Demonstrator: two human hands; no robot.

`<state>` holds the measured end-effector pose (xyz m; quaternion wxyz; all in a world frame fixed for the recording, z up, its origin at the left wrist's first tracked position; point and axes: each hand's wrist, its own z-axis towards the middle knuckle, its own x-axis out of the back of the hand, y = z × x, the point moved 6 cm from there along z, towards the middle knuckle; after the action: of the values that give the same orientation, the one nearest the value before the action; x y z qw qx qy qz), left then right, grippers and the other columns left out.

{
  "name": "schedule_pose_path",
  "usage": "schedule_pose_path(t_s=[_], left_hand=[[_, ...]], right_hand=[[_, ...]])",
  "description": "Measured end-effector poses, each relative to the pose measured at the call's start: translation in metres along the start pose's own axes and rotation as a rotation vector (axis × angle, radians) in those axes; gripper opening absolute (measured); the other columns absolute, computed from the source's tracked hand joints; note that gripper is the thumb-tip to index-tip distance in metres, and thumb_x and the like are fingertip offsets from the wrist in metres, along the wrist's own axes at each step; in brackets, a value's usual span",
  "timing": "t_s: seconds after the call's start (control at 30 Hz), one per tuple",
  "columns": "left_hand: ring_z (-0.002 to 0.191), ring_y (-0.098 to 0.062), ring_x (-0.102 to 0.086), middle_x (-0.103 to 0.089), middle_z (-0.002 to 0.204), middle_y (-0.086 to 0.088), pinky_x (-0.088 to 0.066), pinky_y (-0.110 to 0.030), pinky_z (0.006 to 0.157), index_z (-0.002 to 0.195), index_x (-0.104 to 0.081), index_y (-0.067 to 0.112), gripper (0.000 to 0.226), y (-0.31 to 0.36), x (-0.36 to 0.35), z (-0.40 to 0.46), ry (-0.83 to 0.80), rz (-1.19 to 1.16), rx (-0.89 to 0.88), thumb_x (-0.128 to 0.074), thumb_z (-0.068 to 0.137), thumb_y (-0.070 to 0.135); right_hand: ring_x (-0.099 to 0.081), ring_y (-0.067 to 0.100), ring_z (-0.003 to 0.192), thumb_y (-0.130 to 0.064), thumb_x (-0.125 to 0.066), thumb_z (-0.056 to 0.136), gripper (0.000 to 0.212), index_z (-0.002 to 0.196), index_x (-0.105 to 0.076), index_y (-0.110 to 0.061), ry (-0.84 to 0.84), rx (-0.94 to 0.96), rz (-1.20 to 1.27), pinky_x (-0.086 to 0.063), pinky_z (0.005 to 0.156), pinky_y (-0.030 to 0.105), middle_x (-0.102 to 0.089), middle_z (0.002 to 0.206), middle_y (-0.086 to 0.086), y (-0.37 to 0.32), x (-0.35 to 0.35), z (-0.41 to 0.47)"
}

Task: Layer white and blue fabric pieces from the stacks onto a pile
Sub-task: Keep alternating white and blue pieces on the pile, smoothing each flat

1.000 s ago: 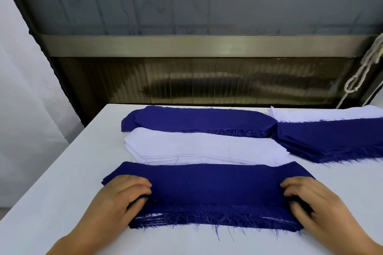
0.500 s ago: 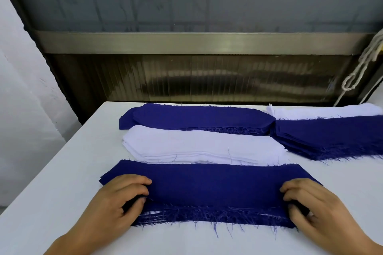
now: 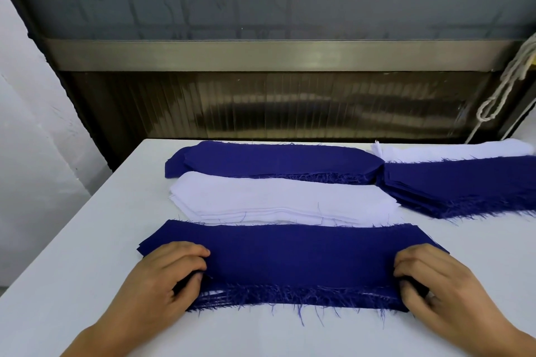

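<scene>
Both hands, left (image 3: 162, 278) and right (image 3: 429, 281), are pinching the pile (image 3: 295, 264) ends with curled fingers, squaring it on the table (image 3: 87, 240) (white stack (image 3: 278, 201) just behind); edges should be aligning before releasing.

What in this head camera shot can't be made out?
- Head view: the near blue-topped fabric pile has both ends hidden under the left hand and right hand.
- Its layer count: edges too fine.
- The far right blue fabric stack is cut off by the frame edge.
</scene>
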<state>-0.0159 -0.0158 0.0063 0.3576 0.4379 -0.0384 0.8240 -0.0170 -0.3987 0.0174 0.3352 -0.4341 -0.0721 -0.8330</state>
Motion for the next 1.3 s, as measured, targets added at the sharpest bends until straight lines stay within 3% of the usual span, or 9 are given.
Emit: schedule_pose_path(t_s=[0.3,0.47,0.6,0.7,0.83,1.1,1.2,1.23,1.3], left_hand=[[0.097,-0.001,-0.059,-0.064,0.103,0.017,-0.045,-0.019,0.082,0.077,-0.070,0.018,0.038,0.005,0.005,0.003,-0.015,-0.019,0.002,-0.047,0.096,0.041],[0.071,-0.005,-0.055,-0.056,0.077,0.019,-0.044,-0.023,0.062,0.063,-0.059,0.017,0.044,0.005,0.008,0.012,-0.026,-0.056,0.034,-0.047,0.097,0.042],[0.062,-0.006,-0.049,-0.051,0.066,0.016,-0.045,-0.029,0.053,0.063,-0.056,0.017,0.040,0.008,0.002,0.046,-0.075,0.008,0.091,-0.048,0.094,0.042],[0.072,-0.002,-0.051,-0.054,0.072,0.018,-0.044,-0.017,0.060,0.073,-0.060,0.027,0.031,0.015,-0.020,0.077,-0.165,0.054,0.140,-0.048,0.092,0.047],[0.073,-0.002,-0.047,-0.051,0.074,0.016,-0.041,-0.019,0.061,0.075,-0.053,0.029,0.021,0.008,-0.047,0.078,-0.237,0.116,0.228,-0.056,0.093,0.039],[0.059,-0.002,-0.043,-0.043,0.062,0.016,-0.027,-0.015,0.046,0.063,-0.041,0.032,0.034,-0.021,-0.035,0.069,-0.183,0.278,0.361,-0.068,0.083,0.033],[0.078,-0.004,-0.052,-0.056,0.082,0.017,-0.037,-0.015,0.058,0.084,-0.062,0.029,0.006,-0.025,-0.041,0.100,-0.169,0.247,0.327,-0.065,0.087,0.032],[0.091,-0.006,-0.054,-0.060,0.098,0.016,-0.042,-0.016,0.071,0.100,-0.066,0.028,0.013,-0.026,-0.047,0.111,-0.188,0.219,0.315,-0.063,0.089,0.033],[0.116,-0.007,-0.049,-0.056,0.128,0.015,-0.036,-0.016,0.095,0.127,-0.059,0.026,0.037,-0.029,-0.064,0.124,-0.279,0.159,0.280,-0.059,0.091,0.037]], right_hand=[[-0.055,0.012,0.073,-0.017,-0.052,0.081,0.019,0.071,-0.067,-0.012,-0.005,0.006,-0.018,-0.043,0.069,0.018,-0.061,0.082,-0.006,-0.003,0.003,0.001],[-0.050,0.011,0.061,-0.029,-0.057,0.084,0.028,0.060,-0.055,-0.016,-0.020,-0.016,0.052,-0.041,0.057,0.023,-0.052,0.068,-0.012,-0.004,0.009,0.008],[-0.041,0.004,0.055,-0.029,-0.057,0.091,0.032,0.062,-0.046,-0.023,-0.068,-0.132,0.060,-0.037,0.051,0.022,-0.043,0.061,-0.015,-0.005,0.000,0.037],[-0.052,0.005,0.062,-0.044,-0.052,0.092,0.026,0.070,-0.051,-0.030,-0.240,-0.290,0.017,-0.037,0.053,0.015,-0.053,0.066,-0.016,-0.003,-0.026,0.058],[-0.053,0.006,0.060,-0.049,-0.047,0.093,0.029,0.073,-0.049,-0.028,-0.317,-0.486,-0.120,-0.039,0.054,0.020,-0.054,0.061,-0.012,0.016,-0.040,0.050],[-0.050,0.007,0.055,-0.056,-0.042,0.090,0.041,0.065,-0.042,-0.024,-0.369,-0.619,-0.432,-0.034,0.048,0.021,-0.052,0.057,-0.008,0.055,-0.019,0.040],[-0.054,0.003,0.063,-0.048,-0.056,0.089,0.021,0.075,-0.051,-0.032,-0.282,-0.524,-0.213,-0.045,0.054,0.022,-0.055,0.069,-0.015,0.051,-0.027,0.073],[-0.055,0.001,0.073,-0.044,-0.060,0.089,0.011,0.085,-0.054,-0.036,-0.297,-0.471,-0.126,-0.047,0.062,0.021,-0.056,0.081,-0.018,0.047,-0.034,0.085],[-0.051,0.000,0.096,-0.042,-0.063,0.086,0.024,0.108,-0.055,-0.035,-0.400,-0.374,-0.008,-0.044,0.080,0.019,-0.050,0.106,-0.022,0.041,-0.054,0.101]])
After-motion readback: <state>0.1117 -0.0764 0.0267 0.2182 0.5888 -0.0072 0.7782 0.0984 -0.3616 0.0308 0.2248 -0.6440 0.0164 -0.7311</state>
